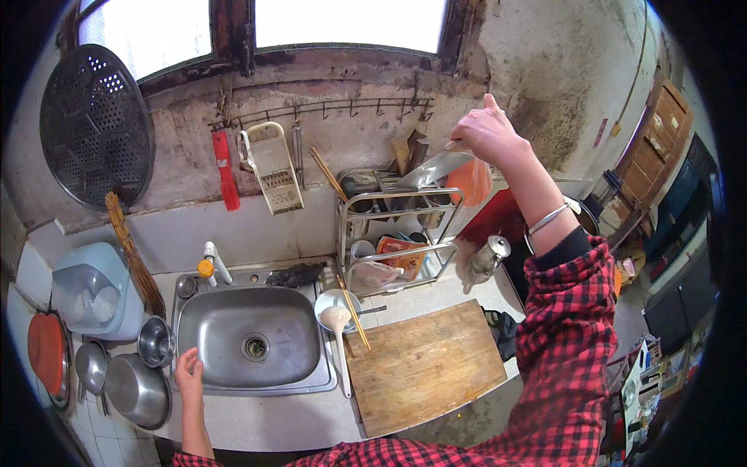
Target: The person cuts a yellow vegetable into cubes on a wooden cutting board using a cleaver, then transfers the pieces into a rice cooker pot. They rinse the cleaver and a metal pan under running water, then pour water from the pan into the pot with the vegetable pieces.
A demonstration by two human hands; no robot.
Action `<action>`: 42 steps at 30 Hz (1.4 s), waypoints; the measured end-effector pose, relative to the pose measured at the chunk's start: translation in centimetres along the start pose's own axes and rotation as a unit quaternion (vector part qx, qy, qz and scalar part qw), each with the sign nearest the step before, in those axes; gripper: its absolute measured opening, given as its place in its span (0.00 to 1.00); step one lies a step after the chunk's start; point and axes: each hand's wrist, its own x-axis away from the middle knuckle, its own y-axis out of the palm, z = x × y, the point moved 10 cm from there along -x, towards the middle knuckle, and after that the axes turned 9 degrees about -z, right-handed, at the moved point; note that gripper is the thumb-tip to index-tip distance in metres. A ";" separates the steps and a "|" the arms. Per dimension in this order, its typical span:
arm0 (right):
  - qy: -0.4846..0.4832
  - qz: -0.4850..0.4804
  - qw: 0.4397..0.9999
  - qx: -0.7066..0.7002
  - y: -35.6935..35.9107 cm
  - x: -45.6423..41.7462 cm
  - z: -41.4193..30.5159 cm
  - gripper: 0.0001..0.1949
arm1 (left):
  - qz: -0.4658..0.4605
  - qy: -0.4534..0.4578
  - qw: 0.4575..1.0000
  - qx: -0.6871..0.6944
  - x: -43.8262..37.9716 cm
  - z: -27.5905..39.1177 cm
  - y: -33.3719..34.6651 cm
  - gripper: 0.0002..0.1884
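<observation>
My right hand [487, 131] is raised over the steel storage rack [402, 257], with its fingers closed around the handle end of a kitchen knife [435, 169]. The broad blade slants down to the left, its lower end at the top of the rack. Whether that end sits in a slot cannot be made out. My left hand [189, 373] hovers at the front left corner of the stainless steel sink [245, 303], fingers loosely bent and holding nothing. Beside the sink, a wooden cutting board [429, 362] lies on the counter.
A ladle [337, 321] and chopsticks [353, 312] rest across a bowl [327, 300] between sink and board. Steel pots [137, 391] and a pale blue bin [96, 292] stand left. A grater [274, 175] hangs on the wall. A metal kettle [489, 257] stands right of the rack.
</observation>
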 end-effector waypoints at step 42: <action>0.448 0.062 0.644 -0.617 44.1 45.0 -20.0 0.17 | -0.165 -0.035 0.985 0.020 9.1 2.0 13.6 0.12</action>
